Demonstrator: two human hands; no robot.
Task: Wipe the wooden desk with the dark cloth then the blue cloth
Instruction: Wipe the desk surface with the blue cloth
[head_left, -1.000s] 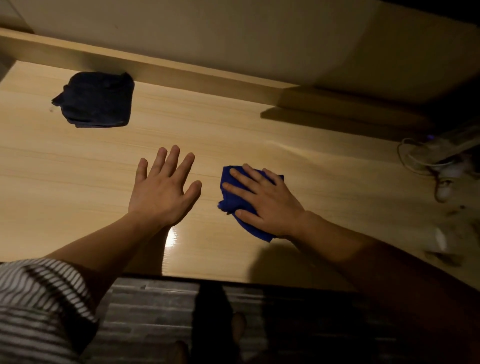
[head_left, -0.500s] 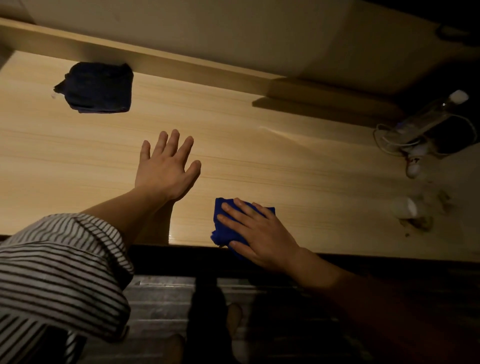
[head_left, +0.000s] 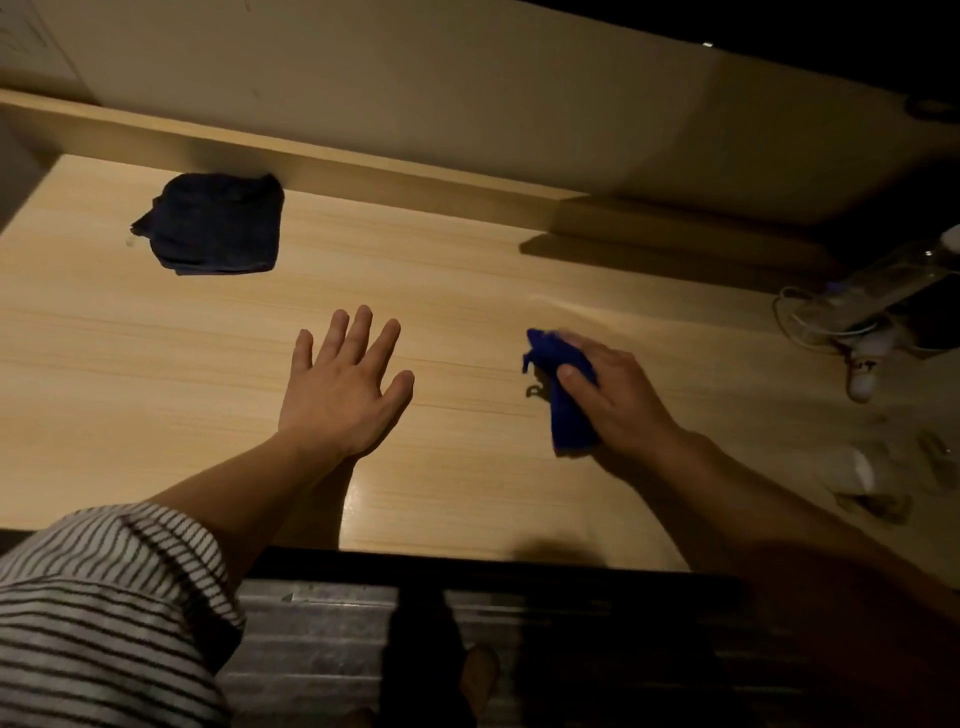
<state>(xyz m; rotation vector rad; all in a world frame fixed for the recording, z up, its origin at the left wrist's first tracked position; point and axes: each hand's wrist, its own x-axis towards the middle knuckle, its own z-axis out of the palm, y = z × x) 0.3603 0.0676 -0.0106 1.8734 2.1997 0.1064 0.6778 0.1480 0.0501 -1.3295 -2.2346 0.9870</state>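
The blue cloth (head_left: 563, 395) is bunched on the wooden desk (head_left: 467, 291), right of centre, under my right hand (head_left: 618, 400), which presses down and grips it. Only the cloth's left part shows past my fingers. My left hand (head_left: 345, 389) lies flat on the desk at the middle, fingers spread, holding nothing. The dark cloth (head_left: 218, 223) sits folded at the back left, close to the raised wooden back ledge (head_left: 363, 166), well away from both hands.
At the dim right end lie a clear plastic bottle (head_left: 883, 283), white cables (head_left: 810, 322), a small white bottle (head_left: 865, 371) and a pale cup on its side (head_left: 852, 470). The desk's dark front edge (head_left: 467, 564) runs below my forearms.
My right hand has slid the blue cloth from the front edge away from me and to the right. My left hand stays flat on the desk. The dark cloth has not moved.
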